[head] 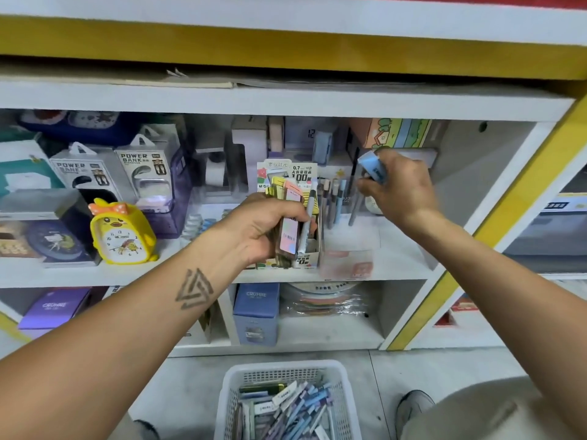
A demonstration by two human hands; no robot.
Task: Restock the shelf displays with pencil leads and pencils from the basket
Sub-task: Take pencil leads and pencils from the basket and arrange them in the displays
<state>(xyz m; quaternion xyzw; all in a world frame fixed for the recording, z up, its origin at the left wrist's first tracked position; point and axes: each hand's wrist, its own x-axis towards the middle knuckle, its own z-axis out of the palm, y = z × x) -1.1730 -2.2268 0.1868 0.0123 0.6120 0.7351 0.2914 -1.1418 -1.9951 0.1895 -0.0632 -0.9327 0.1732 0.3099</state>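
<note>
Centre of frame: left hand (254, 227) grips a bundle of pencil lead packs (287, 223) plus one pencil (307, 217), held against the lead display box (305, 258) on the shelf (397, 249). Upper right: right hand (400, 185) pinches a blue lead case (371, 166) above the upright pencils (336, 198). Bottom centre: white basket (228, 392) on the floor, holding more pencils and packs.

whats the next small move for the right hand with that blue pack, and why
Probably lower the blue pack into the shelf display near the upright pencils: the right hand pinches it just above them, while the left hand grips more packs.
</note>
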